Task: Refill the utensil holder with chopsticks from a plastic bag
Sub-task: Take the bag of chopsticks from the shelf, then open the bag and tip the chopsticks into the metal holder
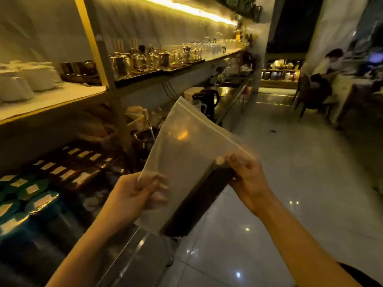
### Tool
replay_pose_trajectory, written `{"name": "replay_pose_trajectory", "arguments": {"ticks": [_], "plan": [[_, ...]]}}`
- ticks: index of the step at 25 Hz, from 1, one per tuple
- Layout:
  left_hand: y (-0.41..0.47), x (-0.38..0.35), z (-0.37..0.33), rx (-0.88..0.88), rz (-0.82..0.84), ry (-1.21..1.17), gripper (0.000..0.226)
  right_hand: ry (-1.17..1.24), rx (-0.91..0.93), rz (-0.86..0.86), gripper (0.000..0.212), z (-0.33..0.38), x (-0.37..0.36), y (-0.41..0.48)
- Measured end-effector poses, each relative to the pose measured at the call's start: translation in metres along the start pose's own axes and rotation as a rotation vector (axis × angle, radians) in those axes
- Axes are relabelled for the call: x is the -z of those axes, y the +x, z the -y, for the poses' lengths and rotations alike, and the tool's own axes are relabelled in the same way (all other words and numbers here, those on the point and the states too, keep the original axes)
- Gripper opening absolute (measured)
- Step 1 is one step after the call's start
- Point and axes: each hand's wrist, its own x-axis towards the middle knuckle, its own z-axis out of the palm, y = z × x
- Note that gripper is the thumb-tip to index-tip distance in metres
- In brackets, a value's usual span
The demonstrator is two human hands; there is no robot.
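A long shelf (62, 96) of white cups and glass pots runs along the left above a steel surface (132, 255). In front, a clear plastic bag (186, 146) is held up tilted. The left hand (134, 195) pinches its lower left edge; the right hand (246, 179) has its fingers closed on the dark chopsticks (199, 201) inside it.

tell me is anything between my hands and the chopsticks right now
Yes, the plastic bag itself. The dark chopsticks lie inside it; the right hand pinches them through the film, the left hand holds the bag's edge.
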Motion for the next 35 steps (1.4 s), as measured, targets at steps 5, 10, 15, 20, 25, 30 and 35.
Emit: {"name": "replay_pose_trajectory", "arguments": {"ticks": [5, 10, 15, 20, 25, 30, 35], "plan": [[0.020, -0.144, -0.014, 0.058, 0.202, -0.152, 0.016, 0.094, 0.003, -0.192, 0.061, 0.028, 0.126, -0.049], [0.027, -0.287, -0.034, 0.100, 0.483, -0.193, 0.019, 0.132, 0.028, -0.460, 0.052, 0.053, 0.239, -0.108], [0.033, -0.388, -0.048, 0.170, 0.744, -0.219, 0.021, 0.078, 0.088, -0.731, 0.035, 0.078, 0.309, -0.154], [0.039, -0.477, -0.053, 0.134, 1.052, -0.173, 0.022, -0.051, 0.164, -1.066, 0.024, 0.109, 0.345, -0.197], [0.034, -0.551, -0.060, 0.047, 1.298, -0.136, 0.017, -0.191, 0.160, -1.312, 0.031, 0.141, 0.361, -0.247], [0.012, -0.609, -0.077, -0.018, 1.409, -0.212, 0.013, -0.319, 0.135, -1.442, 0.019, 0.159, 0.378, -0.283], [-0.024, -0.668, -0.105, -0.058, 1.425, -0.271, 0.017, -0.381, 0.108, -1.497, 0.028, 0.176, 0.406, -0.331]]}}
